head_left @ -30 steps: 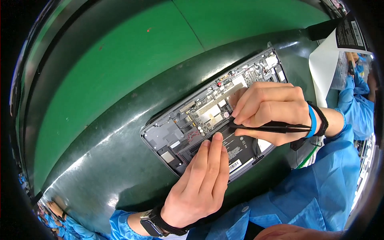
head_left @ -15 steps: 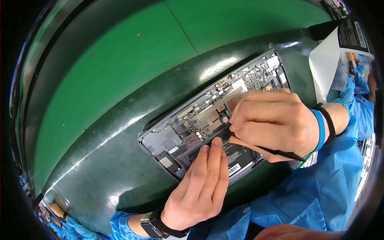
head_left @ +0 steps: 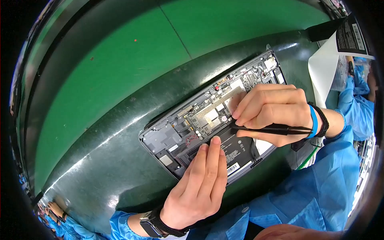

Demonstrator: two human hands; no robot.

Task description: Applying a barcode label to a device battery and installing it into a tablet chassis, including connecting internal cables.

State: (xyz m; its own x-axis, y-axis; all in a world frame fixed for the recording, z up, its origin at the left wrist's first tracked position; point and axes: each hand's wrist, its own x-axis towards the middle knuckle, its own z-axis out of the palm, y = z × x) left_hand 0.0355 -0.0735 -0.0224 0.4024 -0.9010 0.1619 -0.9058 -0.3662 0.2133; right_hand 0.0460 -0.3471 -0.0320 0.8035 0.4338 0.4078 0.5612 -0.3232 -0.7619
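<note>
An opened laptop base lies slanted on the dark green mat, its inside facing up. A circuit board with silvery shielding runs along its far half, and a black battery with printed labels fills the near middle. My left hand rests with stretched fingers on the battery's far edge. Black tweezers are pinched in my right hand, their tips pointing left at the seam between board and battery. What the tips touch is too small to tell. Thin red wires show left of the board.
Beyond the mat lies a brighter green surface. A white sheet with a black label panel stands at the right. Other people's blue sleeves appear at the far right and lower left edges.
My right hand has turned, so the tweezers now lie nearly level instead of sloping down to the right. More of the battery shows beneath them. My left hand has hardly moved.
</note>
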